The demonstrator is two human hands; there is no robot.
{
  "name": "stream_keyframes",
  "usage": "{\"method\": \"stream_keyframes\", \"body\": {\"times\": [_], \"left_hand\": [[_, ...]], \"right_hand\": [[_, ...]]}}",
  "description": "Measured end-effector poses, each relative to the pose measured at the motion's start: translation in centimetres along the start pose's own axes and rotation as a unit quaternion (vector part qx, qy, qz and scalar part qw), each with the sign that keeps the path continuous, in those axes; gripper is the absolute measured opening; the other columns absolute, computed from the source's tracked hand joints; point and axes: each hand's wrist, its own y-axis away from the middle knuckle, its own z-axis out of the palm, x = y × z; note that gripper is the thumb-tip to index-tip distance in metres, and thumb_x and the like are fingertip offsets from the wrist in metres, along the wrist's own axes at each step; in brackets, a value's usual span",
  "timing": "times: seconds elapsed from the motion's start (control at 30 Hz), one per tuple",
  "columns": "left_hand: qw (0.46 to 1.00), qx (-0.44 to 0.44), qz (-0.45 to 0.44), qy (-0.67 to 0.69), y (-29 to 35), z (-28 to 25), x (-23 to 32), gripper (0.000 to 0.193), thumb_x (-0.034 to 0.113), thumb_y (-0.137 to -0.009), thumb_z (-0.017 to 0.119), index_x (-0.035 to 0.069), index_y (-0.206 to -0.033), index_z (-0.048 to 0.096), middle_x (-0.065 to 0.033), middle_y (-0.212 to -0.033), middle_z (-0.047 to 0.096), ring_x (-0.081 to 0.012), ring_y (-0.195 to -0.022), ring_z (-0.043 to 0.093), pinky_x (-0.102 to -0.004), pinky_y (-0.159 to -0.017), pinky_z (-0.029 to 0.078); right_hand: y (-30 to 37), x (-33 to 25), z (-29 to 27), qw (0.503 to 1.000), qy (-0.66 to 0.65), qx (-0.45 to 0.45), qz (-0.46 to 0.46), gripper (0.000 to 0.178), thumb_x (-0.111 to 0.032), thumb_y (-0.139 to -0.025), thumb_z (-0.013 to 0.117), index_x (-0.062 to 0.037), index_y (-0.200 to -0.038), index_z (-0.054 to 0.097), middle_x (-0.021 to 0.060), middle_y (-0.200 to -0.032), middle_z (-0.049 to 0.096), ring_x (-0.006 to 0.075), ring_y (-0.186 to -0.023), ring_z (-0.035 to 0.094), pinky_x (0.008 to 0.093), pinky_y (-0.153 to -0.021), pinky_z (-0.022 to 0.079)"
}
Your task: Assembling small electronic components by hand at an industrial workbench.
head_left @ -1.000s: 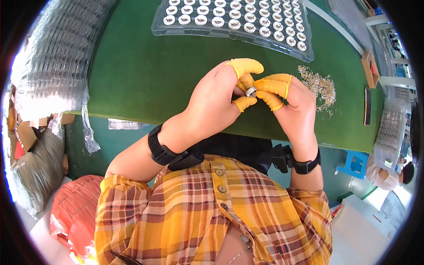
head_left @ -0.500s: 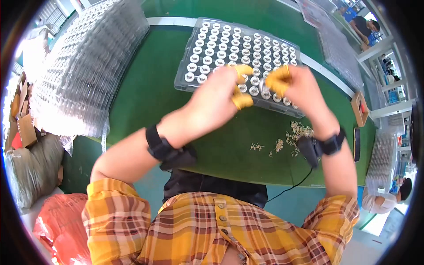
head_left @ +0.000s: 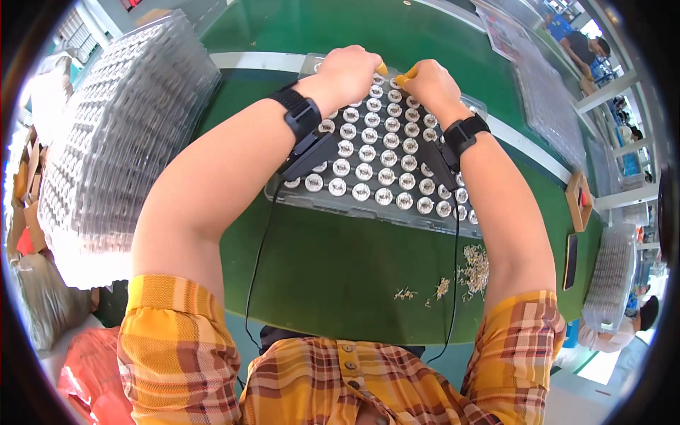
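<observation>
Left hand (head_left: 348, 75) and right hand (head_left: 429, 86) advanced over the tray (head_left: 368, 211) — far side — grips unclear.

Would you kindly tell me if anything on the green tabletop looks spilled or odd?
Only the heap of small pale wiry pieces looks untidy: loose on the green tabletop, with smaller clusters beside it, whereas the round white parts sit in rows in the clear plastic tray.

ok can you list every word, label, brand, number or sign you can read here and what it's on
None can be read.
Round parts: any markings too small to read.
Red bag: any print too blurred to read.
Sheet at upper right: any print too small and blurred to read.
Wristbands: no legible text.
</observation>
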Motion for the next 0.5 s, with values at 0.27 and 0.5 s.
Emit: {"method": "stream_keyframes", "body": {"times": [0.27,0.5], "left_hand": [[0.996,0.04,0.073,-0.026,-2.2,2.0,-1.1,0.021,-0.001,-0.068,0.063,0.005,-0.088,0.065,-0.0161,-0.085,0.06,-0.0339,-0.088,0.059,-0.0416,-0.077,0.049],[0.996,0.055,0.065,0.027,0.4,-0.6,0.0,0.02,0.003,-0.075,0.066,0.004,-0.094,0.062,-0.0154,-0.085,0.061,-0.0336,-0.087,0.06,-0.0396,-0.077,0.05]], "right_hand": [[0.3,0.1,-0.4,1.0,0.006,-0.012,-0.024,0.031,-0.035,-0.072,0.074,-0.009,-0.087,0.071,0.0131,-0.085,0.07,0.0291,-0.082,0.068,0.0384,-0.07,0.054],[1.5,-0.2,-0.6,0.998,-0.01,0.036,-0.043,0.028,-0.034,-0.072,0.074,-0.0102,-0.086,0.071,0.0133,-0.087,0.07,0.0295,-0.084,0.068,0.0391,-0.072,0.054]]}}
